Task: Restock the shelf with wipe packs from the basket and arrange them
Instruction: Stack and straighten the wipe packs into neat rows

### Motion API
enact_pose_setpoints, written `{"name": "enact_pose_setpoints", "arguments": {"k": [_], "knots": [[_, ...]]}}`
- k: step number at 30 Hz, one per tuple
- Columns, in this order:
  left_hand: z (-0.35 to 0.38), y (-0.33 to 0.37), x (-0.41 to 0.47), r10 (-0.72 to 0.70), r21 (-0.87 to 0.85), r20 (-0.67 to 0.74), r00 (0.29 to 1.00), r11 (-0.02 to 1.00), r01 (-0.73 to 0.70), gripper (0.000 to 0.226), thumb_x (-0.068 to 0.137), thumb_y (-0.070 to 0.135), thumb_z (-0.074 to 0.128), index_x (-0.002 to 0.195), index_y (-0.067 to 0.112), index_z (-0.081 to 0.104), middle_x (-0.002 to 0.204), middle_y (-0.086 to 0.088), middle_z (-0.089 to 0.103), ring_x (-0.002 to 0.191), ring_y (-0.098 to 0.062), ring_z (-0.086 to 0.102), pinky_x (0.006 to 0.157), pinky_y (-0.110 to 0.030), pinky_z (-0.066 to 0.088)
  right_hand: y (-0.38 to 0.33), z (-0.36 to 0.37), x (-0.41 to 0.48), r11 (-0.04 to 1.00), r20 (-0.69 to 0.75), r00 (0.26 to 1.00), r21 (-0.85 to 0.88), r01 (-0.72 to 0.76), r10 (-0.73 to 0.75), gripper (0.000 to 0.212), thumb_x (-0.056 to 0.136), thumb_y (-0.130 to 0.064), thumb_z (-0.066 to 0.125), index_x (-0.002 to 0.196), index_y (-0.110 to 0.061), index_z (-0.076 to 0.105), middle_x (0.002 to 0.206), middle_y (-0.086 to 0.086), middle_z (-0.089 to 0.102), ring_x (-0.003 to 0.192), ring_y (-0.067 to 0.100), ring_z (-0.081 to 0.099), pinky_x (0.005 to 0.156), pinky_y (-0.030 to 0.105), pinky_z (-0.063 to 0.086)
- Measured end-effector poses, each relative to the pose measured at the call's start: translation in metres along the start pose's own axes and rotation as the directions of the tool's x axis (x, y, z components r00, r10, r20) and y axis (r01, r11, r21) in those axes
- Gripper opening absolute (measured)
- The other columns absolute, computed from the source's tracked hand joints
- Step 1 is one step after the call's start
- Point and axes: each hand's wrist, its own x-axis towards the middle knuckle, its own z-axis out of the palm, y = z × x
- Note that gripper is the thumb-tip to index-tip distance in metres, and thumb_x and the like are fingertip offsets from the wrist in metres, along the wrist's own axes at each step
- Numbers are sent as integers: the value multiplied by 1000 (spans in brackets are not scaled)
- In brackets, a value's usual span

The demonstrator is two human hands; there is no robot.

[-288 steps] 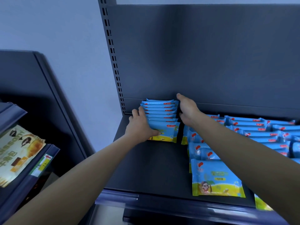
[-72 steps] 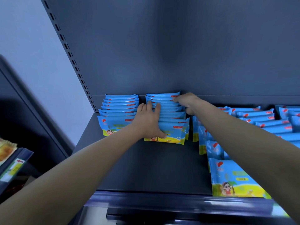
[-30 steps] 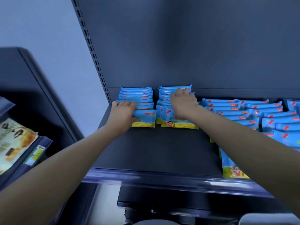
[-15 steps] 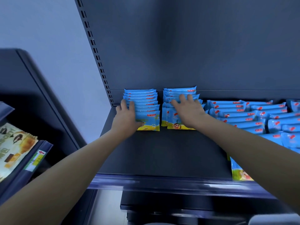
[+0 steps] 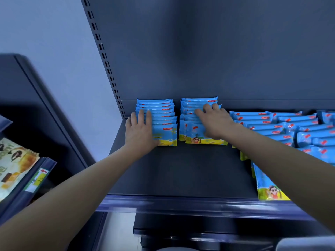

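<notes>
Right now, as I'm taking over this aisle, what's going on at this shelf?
A person is tidying blue wipe packs on the dark shelf. The left hand rests flat on the leftmost row, and the right hand lies on the second row beside it. To the right lie looser rows of packs. No basket is in view.

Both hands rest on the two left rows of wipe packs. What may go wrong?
The front packs of the second blue wipe-pack row lie offset under the right hand; a push may skew them. The blue and yellow pack at the front edge of the dark metal shelf lies under the right forearm; a brush might drop it.
</notes>
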Motion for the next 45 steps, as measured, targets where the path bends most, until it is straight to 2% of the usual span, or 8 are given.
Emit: {"name": "enact_pose_setpoints", "arguments": {"k": [9, 17, 23, 26, 33, 36, 39, 45], "knots": [[-12, 41, 8, 168, -53, -44, 985, 984, -170, 112, 69, 71, 59, 148, 14, 2, 154, -10, 6, 143, -33, -1, 114, -48, -9, 25, 5, -5, 994, -20, 995, 40, 100, -99, 74, 81, -25, 67, 142, -25, 25, 131, 6, 37, 118, 28, 36, 97, 38, 36], [-29, 85, 32, 311, -34, -99, 945, 948, -316, 72, 75, 66, 55, 124, 13, 51, 114, -7, 48, 113, -27, 36, 107, -40, 18, 55, -4, -12, 995, 96, 991, -12, -95, 96, 97, 68, -42, 79, 143, -19, 23, 137, 10, 34, 125, 31, 31, 100, 39, 35], [-34, 86, 45, 307, 37, -18, 952, 951, -306, 74, 66, 71, 60, 118, 19, 56, 103, -4, 53, 107, -25, 36, 90, -37, 27, 61, -8, -15, 929, 238, 957, 290, -231, 164, 77, 72, -23, 79, 134, -10, 35, 123, 11, 54, 106, 30, 56, 65, 33, 48], [-39, 85, 54, 344, 12, 72, 936, 938, -345, 62, 68, 61, 67, 111, 17, 59, 101, -1, 57, 105, -23, 37, 86, -34, 26, 60, -7, -14, 885, 299, 941, 379, -270, 159, 58, 74, -17, 76, 123, -7, 47, 113, 9, 61, 91, 22, 59, 66, 30, 48], [-50, 81, 62, 401, -177, 191, 896, 912, -370, 31, 73, 29, 75, 83, 16, 49, 86, -7, 59, 92, -27, 54, 82, -34, 33, 60, -3, -6, 705, 408, 898, 589, -395, 162, 26, 78, -8, 72, 94, -5, 51, 63, 0, 60, 46, 3, 54, 31, 9, 34], [-49, 80, 60, 394, -307, 194, 898, 894, -326, 40, 73, 21, 76, 106, 7, 58, 96, -9, 63, 96, -28, 55, 81, -33, 36, 60, -2, -5, 627, 425, 893, 658, -418, 150, 36, 77, -4, 72, 107, 2, 54, 74, 8, 69, 57, 11, 66, 50, 15, 52], [-50, 79, 59, 413, -328, 223, 883, 885, -330, 52, 72, 19, 77, 117, 6, 56, 104, -8, 62, 99, -27, 55, 84, -33, 37, 64, 1, -4, 511, 457, 882, 733, -449, 119, 43, 77, 2, 70, 114, 12, 50, 93, 22, 71, 84, 28, 71, 86, 40, 56], [-51, 78, 58, 425, -412, 268, 865, 862, -296, 55, 71, 14, 78, 120, 9, 53, 101, -4, 61, 95, -24, 57, 82, -36, 48, 67, 3, 0, 394, 478, 875, 792, -466, 74, 27, 76, 1, 73, 100, 7, 62, 97, 18, 72, 88, 29, 71, 90, 41, 55]]}}
